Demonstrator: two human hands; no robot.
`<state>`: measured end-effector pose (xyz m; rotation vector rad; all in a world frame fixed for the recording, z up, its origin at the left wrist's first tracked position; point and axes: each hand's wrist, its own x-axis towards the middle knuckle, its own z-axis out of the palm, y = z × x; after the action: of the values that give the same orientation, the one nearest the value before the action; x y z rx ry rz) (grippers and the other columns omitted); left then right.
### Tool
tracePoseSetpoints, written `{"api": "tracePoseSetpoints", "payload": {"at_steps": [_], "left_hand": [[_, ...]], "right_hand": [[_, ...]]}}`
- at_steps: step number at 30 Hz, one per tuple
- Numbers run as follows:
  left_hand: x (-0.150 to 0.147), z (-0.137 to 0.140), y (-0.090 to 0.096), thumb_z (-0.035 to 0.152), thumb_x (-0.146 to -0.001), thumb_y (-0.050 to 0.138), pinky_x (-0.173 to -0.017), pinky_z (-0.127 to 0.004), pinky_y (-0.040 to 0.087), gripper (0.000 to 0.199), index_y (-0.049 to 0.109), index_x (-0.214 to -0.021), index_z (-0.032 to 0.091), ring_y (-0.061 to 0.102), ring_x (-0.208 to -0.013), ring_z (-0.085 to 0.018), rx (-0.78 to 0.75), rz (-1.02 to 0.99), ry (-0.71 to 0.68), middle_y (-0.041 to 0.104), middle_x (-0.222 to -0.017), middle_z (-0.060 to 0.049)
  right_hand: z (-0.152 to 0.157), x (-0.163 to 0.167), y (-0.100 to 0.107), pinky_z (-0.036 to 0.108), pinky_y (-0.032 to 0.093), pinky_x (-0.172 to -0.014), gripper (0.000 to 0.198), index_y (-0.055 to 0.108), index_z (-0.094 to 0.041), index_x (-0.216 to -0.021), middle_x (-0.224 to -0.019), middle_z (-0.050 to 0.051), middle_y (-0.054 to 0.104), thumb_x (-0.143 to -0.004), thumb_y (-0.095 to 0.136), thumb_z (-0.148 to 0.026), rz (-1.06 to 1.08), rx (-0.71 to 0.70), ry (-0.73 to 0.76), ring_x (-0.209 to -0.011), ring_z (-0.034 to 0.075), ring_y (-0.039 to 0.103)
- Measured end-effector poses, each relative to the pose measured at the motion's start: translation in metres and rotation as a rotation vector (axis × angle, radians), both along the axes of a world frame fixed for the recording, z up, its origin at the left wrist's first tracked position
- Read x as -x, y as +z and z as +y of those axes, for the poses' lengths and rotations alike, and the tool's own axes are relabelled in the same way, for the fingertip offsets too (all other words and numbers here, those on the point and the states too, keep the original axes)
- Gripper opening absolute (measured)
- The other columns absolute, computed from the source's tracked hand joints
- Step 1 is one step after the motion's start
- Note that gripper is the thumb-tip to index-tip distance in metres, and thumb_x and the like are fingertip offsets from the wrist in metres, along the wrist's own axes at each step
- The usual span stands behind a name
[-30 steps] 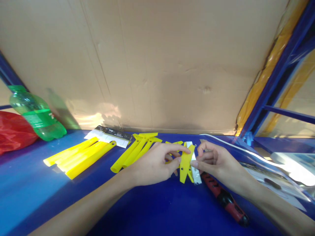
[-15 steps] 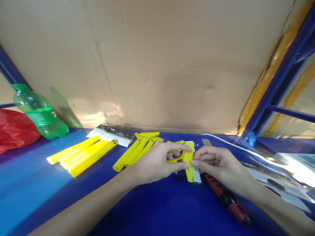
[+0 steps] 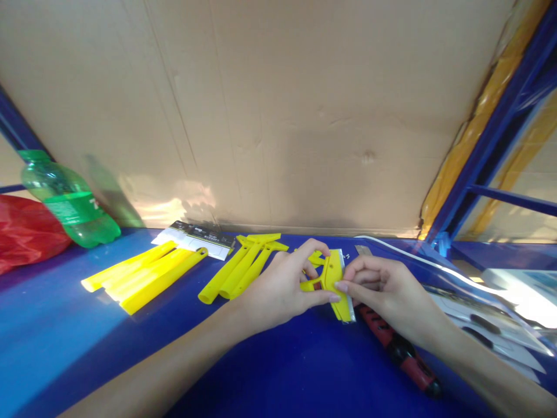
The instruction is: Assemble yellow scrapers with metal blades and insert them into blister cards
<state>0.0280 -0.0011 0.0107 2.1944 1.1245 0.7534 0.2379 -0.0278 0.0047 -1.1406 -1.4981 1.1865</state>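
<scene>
My left hand (image 3: pixel 282 278) is closed around a yellow plastic scraper (image 3: pixel 334 276), its thumb and index finger at the two ends of the wide head. Along the head's right side runs a pale, silvery blade strip (image 3: pixel 350 309), mostly covered by the yellow plastic. My right hand (image 3: pixel 378 281) pinches that blade side, thumb on the face of the head and curled fingers behind. Part of the scraper's handle is hidden by my left fingers. Just below my right hand lies a red and black tool (image 3: pixel 398 348) with a flat metal tip (image 3: pixel 363 250).
Yellow scraper handles (image 3: pixel 243 267) and yellow tubes (image 3: pixel 148 278) lie left on the blue table (image 3: pixel 278 371). Behind them is a printed card (image 3: pixel 209 239). A green bottle (image 3: pixel 72 203) and red bag (image 3: pixel 28 232) stand far left. At right are a white cable (image 3: pixel 418 258) and packaged items (image 3: pixel 491 331).
The scraper head has turned its face more toward the camera. The blade strip, which stuck out beside the head, now sits mostly under it. Both hands stay in nearly the same place.
</scene>
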Motion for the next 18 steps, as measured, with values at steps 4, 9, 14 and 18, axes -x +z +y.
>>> {"api": "tracePoseSetpoints", "payload": {"at_steps": [4,9,14,18], "left_hand": [[-0.0003,-0.0062,0.0068,0.043,-0.079,0.081,-0.088,-0.036,0.053,0.059,0.051,-0.130,0.034,0.071,-0.100,-0.024,0.043,-0.017,-0.016,0.071,-0.096,0.001],[0.0015,-0.0082,0.0114,0.045,-0.081,0.080,-0.092,-0.038,0.053,0.053,0.052,-0.125,0.033,0.071,-0.113,-0.027,0.089,-0.018,-0.022,0.077,-0.101,-0.003],[0.0039,-0.0047,0.0101,0.040,-0.084,0.079,-0.090,-0.034,0.054,0.047,0.048,-0.118,0.032,0.075,-0.105,-0.024,0.083,-0.037,-0.111,0.080,-0.100,0.001],[0.0058,-0.0043,0.0093,0.038,-0.085,0.078,-0.090,-0.034,0.054,0.039,0.049,-0.109,0.029,0.072,-0.110,-0.024,-0.022,0.060,-0.120,0.078,-0.104,0.000]], "right_hand": [[-0.0004,-0.0026,-0.0036,0.023,0.049,-0.051,0.055,0.051,-0.026,-0.091,-0.060,-0.004,0.073,-0.065,0.094,-0.048,0.050,0.024,0.015,-0.054,0.017,0.069],[-0.0002,-0.0039,-0.0066,0.029,0.056,-0.056,0.062,0.045,-0.028,-0.096,-0.060,-0.005,0.073,-0.065,0.093,-0.049,0.062,0.029,-0.008,-0.059,0.022,0.073],[0.0056,-0.0074,-0.0098,0.031,0.059,-0.064,0.052,0.065,-0.021,-0.102,-0.069,0.001,0.079,-0.065,0.093,-0.046,0.036,0.065,0.061,-0.062,0.021,0.073],[0.0046,-0.0082,-0.0057,0.027,0.056,-0.062,0.031,0.074,-0.019,-0.074,-0.073,0.003,0.080,-0.067,0.091,-0.043,0.013,0.061,0.106,-0.064,0.017,0.071]]}}
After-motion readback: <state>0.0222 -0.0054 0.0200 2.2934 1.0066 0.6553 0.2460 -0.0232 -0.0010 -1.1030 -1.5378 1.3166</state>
